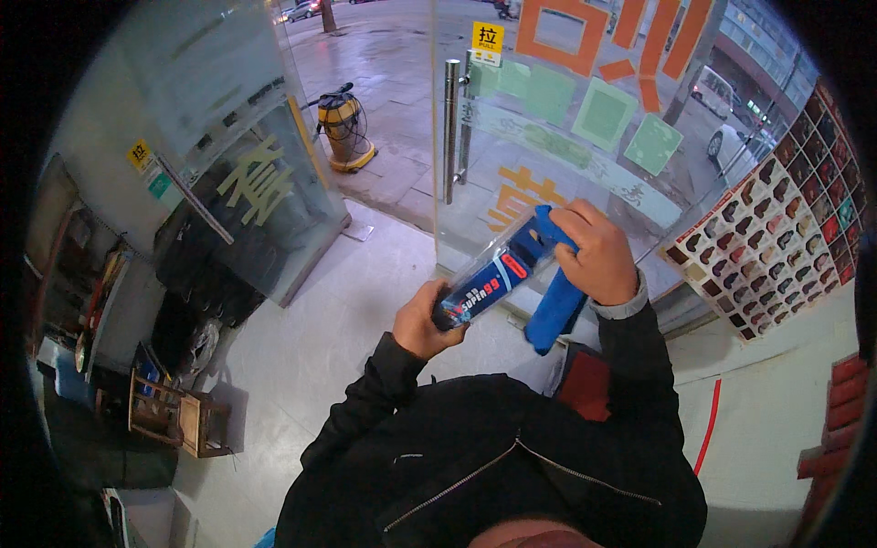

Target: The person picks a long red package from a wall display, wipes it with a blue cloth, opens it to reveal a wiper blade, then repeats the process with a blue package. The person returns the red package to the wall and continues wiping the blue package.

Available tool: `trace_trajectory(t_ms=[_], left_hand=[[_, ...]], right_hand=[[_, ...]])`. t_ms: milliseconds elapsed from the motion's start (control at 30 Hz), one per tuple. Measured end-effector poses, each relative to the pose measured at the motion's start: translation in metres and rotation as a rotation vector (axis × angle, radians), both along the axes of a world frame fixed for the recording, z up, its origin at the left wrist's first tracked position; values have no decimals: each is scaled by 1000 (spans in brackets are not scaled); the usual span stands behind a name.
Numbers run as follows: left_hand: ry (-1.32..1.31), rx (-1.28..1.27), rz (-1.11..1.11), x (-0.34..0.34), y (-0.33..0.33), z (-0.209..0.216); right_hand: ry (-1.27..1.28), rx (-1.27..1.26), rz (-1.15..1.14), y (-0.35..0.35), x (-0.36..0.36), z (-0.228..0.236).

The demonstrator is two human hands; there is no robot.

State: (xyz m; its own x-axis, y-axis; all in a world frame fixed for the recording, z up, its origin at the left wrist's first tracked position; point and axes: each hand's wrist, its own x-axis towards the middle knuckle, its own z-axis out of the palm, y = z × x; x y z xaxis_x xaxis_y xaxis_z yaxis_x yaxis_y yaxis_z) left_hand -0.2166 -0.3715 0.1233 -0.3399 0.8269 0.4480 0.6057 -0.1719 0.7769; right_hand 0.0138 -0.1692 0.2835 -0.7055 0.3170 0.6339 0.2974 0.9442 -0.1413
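1. The left hand (pixel 422 324) is curling around the near left end of a long, dark blue package (pixel 489 285), its fingers and thumb closing on opposite edges.
2. The right hand (pixel 596 251) is bending partly closed over a blue cloth (pixel 555 315), gripping its upper part at the package's far right end; whether the fingertips are also touching the package, I cannot tell.
3. The package is slanting between the two hands, in front of the person's chest, its near end pointing left and its far end pointing right.
4. The cloth's loose length is hanging below the right hand, to the right of the package.
5. A grey band (pixel 630 303) is circling the right wrist, just beyond the sleeve of a black jacket (pixel 493 447).
6. Farther off, a glass door (pixel 521 119) with a long metal handle (pixel 450 132) is standing beyond the hands.
7. A yellow and black vacuum cleaner (pixel 345 132) is resting on the paving outside, far and to the left.
8. A small wooden chair (pixel 199 425) is standing at the near left, and a chart of small pictures (pixel 758 237) is hanging at the right.
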Motion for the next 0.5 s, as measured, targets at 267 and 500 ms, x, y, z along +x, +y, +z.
trace_trajectory(t_ms=[267,500], left_hand=[[-163,147,110,-27,2,10],[-181,165,134,-27,7,6]], right_hand=[[191,52,-62,2,5,10],[392,71,152,-26,-19,32]])
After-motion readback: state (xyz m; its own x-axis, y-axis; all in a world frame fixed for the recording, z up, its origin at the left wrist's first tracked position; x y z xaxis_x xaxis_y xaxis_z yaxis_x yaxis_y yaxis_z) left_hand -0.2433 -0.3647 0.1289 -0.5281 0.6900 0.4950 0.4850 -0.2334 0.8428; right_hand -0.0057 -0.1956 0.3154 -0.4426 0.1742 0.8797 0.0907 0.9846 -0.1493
